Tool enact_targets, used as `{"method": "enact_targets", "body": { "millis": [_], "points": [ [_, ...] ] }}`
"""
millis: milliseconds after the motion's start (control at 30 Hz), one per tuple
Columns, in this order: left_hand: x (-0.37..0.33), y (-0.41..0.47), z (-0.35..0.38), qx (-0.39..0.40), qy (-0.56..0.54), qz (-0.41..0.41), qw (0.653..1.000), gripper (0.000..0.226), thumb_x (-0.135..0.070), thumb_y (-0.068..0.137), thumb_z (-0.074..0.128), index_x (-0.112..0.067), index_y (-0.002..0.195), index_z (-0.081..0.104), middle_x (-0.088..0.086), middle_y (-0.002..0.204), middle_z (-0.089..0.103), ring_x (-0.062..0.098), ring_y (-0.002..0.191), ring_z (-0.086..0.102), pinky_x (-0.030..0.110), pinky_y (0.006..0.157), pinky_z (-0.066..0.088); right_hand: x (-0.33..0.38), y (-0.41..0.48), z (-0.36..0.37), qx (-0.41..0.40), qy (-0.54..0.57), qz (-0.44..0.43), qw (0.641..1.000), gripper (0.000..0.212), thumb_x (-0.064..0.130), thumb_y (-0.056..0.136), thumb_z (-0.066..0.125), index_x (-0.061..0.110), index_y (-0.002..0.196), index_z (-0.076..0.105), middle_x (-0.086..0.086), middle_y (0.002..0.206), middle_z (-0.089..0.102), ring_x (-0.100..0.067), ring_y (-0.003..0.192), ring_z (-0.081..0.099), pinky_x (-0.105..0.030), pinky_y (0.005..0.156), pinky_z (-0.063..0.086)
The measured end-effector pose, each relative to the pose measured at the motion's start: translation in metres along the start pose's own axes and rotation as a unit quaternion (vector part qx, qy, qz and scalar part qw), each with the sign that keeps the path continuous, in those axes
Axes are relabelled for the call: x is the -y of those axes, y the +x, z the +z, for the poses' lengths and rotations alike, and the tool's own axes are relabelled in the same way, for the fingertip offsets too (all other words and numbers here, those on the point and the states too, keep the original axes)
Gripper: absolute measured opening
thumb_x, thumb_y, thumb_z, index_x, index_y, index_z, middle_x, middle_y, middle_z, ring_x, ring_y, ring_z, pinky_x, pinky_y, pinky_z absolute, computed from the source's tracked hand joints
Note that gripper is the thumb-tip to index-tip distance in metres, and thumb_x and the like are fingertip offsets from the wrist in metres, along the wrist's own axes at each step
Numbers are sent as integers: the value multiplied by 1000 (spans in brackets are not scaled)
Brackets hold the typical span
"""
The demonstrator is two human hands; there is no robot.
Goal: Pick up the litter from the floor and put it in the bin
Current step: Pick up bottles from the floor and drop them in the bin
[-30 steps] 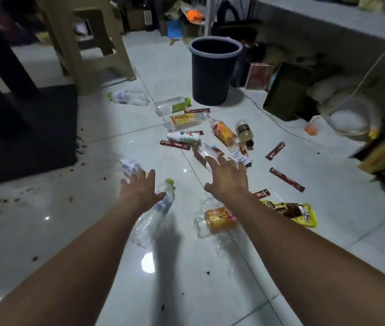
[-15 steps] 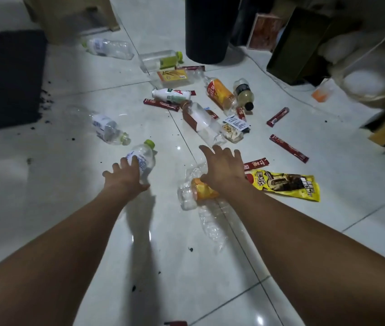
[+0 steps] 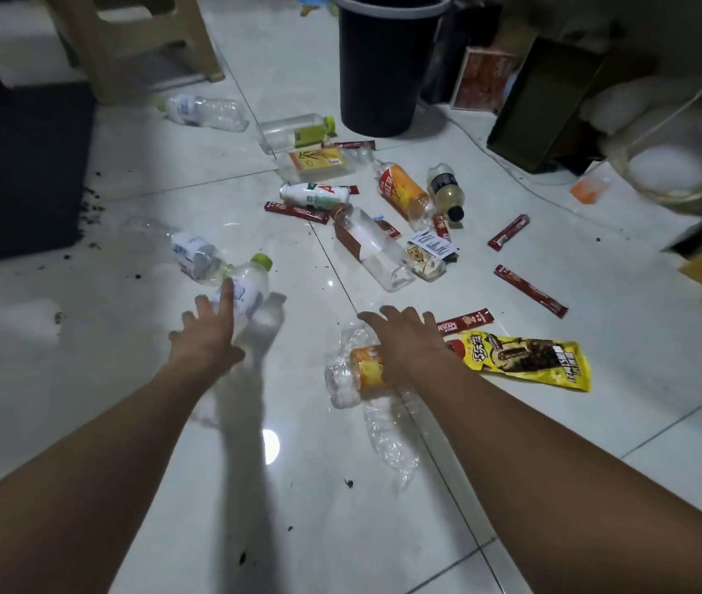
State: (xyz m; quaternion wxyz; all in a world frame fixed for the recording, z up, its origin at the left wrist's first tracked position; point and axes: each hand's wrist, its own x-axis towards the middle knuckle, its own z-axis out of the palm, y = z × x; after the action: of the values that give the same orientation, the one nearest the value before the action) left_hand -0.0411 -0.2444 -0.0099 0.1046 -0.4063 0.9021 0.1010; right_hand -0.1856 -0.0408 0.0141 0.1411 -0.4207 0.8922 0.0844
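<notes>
A dark bin (image 3: 383, 79) stands on the tiled floor at the top centre. Litter lies in front of it: several plastic bottles, red sachets (image 3: 529, 290) and a yellow snack wrapper (image 3: 525, 362). My left hand (image 3: 208, 332) is spread, its fingertips touching a clear bottle with a green cap (image 3: 250, 285). My right hand (image 3: 405, 340) lies palm down over a crushed bottle with an orange label (image 3: 362, 370), which rests on the floor. A second crushed clear bottle (image 3: 388, 439) lies just below it.
A beige plastic stool (image 3: 135, 45) stands at the top left beside a dark mat (image 3: 15, 173) with dark crumbs along its edge. Boxes, a white bag and a cable crowd the right side (image 3: 555, 100). Bare tiles lie nearest to me.
Both hands came down from the middle of the litter to the two nearest bottles. The left now touches the green-capped bottle and the right covers the orange-labelled one.
</notes>
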Motion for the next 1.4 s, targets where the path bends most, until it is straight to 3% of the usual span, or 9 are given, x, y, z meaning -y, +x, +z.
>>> {"method": "enact_targets", "body": {
  "millis": [133, 267, 500, 633, 867, 967, 1133, 1400],
  "points": [
    [-12, 10, -38, -36, -55, 18, 998, 111, -27, 78, 74, -25, 151, -10, 18, 149, 13, 40, 125, 36, 48, 97, 38, 5, 0, 10, 36, -33, 13, 999, 69, 18, 88, 61, 28, 147, 27, -5, 145, 38, -28, 136, 30, -47, 112, 20],
    [-17, 12, -57, -72, -96, 40, 992, 109, -23, 76, 72, -23, 151, -7, 20, 141, 22, 43, 124, 37, 49, 93, 41, 13, 1, 28, 54, -46, 24, 997, 63, 35, 85, 65, 24, 140, 36, -5, 140, 42, -28, 135, 32, -45, 112, 19],
    [-20, 16, -69, -111, -131, 60, 983, 107, -32, 80, 72, -18, 152, -6, 22, 134, 30, 44, 122, 39, 52, 94, 41, 3, 0, 39, 40, -72, 35, 996, 67, 44, 83, 65, 12, 137, 40, -10, 137, 39, -29, 131, 34, -42, 112, 22],
    [-24, 15, -90, -100, -114, 69, 986, 104, -29, 80, 73, -19, 152, -2, 21, 130, 33, 43, 116, 43, 51, 96, 41, -7, -12, 2, 38, -18, 48, 998, 59, 32, 86, 67, 7, 133, 39, -10, 132, 47, -27, 121, 48, -35, 101, 35],
    [-97, -27, -228, -109, -131, 114, 979, 94, -26, 84, 64, -22, 152, -2, 17, 131, 35, 39, 112, 47, 48, 86, 43, -57, -57, -202, -27, 71, 138, 988, 65, 41, 77, 73, 11, 127, 44, -8, 122, 57, -26, 111, 56, -32, 86, 42],
    [-134, -62, -323, -100, -134, 129, 978, 95, -30, 85, 64, -21, 152, -4, 13, 136, 33, 36, 115, 46, 47, 85, 43, -72, -89, -316, -75, 96, 166, 979, 67, 45, 77, 73, 12, 127, 43, -8, 124, 56, -27, 114, 54, -34, 86, 42],
    [-161, -115, -500, -105, -112, 147, 977, 84, -26, 83, 63, -17, 149, 13, 8, 138, 35, 36, 118, 48, 46, 86, 44, -84, -156, -494, -121, 132, 197, 964, 70, 49, 77, 73, 13, 129, 42, -8, 126, 54, -28, 118, 50, -34, 76, 38],
    [-174, -192, -731, -77, -97, 181, 976, 97, -31, 76, 73, -18, 149, 10, 7, 142, 36, 31, 119, 49, 49, 92, 48, -77, -260, -719, -149, 166, 220, 950, 74, 44, 78, 72, 15, 136, 36, -8, 135, 48, -28, 126, 43, -40, 93, 42]
  ]
}}
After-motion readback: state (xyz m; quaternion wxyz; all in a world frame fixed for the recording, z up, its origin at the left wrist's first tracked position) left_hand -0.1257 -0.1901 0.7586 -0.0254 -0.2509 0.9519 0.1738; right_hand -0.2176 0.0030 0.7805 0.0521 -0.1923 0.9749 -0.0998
